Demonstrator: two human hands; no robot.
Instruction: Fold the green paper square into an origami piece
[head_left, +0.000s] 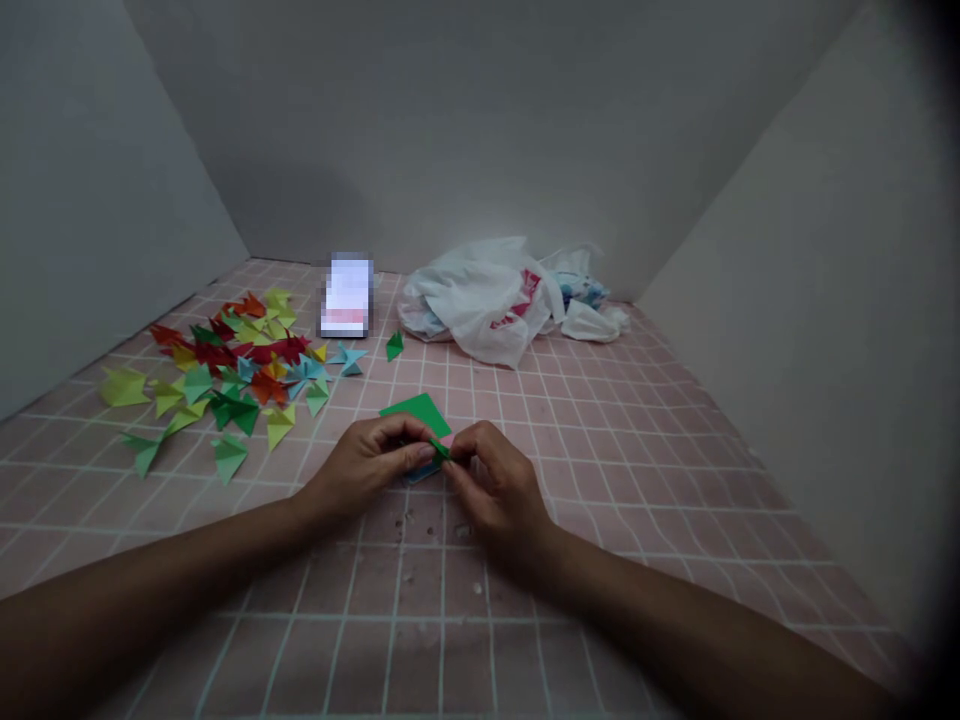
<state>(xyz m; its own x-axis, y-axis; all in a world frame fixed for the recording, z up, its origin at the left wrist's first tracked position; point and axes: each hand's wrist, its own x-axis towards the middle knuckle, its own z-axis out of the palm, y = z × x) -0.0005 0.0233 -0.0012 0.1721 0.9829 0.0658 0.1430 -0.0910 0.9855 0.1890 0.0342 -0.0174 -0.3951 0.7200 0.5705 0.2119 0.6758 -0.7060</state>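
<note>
Between my two hands is a small folded piece of green paper [441, 450]. My left hand [386, 447] pinches its left end with thumb and forefinger. The right end is pinched by my right hand [491, 475], its fingers curled close to the left ones. Just behind and under the hands lies a stack of square origami paper [424, 408], green on top, with pink and blue edges showing. Part of the stack is hidden by my fingers. A folded green paper piece [394, 346] rests alone farther back.
Many folded paper cranes [232, 410] in red, yellow, green and blue spread over the left side. A blurred phone [347, 296] stands at the back. White plastic bags [480, 300] lie against the back wall. The pink checked cloth [637, 480] is bounded by walls.
</note>
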